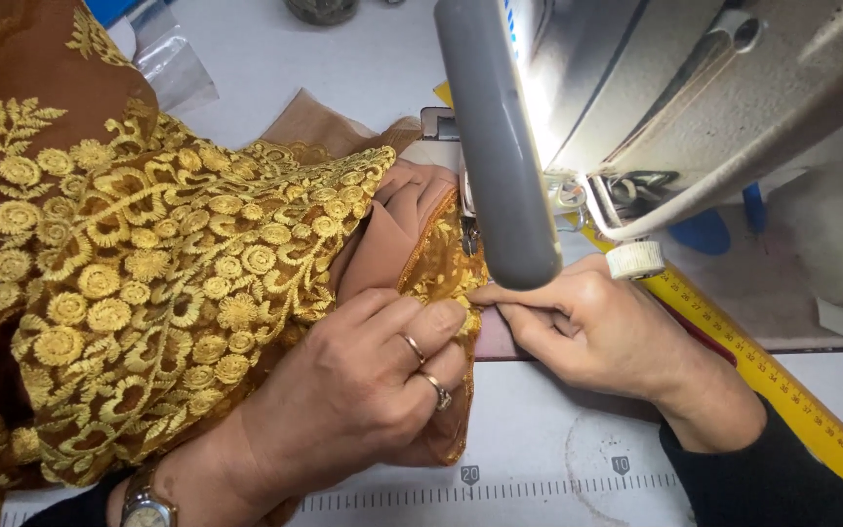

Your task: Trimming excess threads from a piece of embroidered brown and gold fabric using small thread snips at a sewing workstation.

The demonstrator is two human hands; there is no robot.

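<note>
Risk: right fingers (pixel 500 296) sit just in front of the presser foot (pixel 468 234) at 12 o'clock; if the fabric feeds forward, they could get drawn under the needle. The lace (pixel 178 263) is bulky and bunched at 9 o'clock; its weight could drag the seam off line or fold an extra layer under the foot.

Left hand (pixel 363 381), 2 rings, fingers curled and pressed together, lies flat on the tan fabric (pixel 392 224) and lace edge, holding it to the tabletop (pixel 539 429). Right hand (pixel 597 332): fingers close together, thumb and forefinger pinching the lace edge at the seam. Fabric sits center frame, under the foot of the sewing machine (pixel 675 107). Yellow ruler (pixel 782 385) runs toward 4 o'clock, untouched.
</note>
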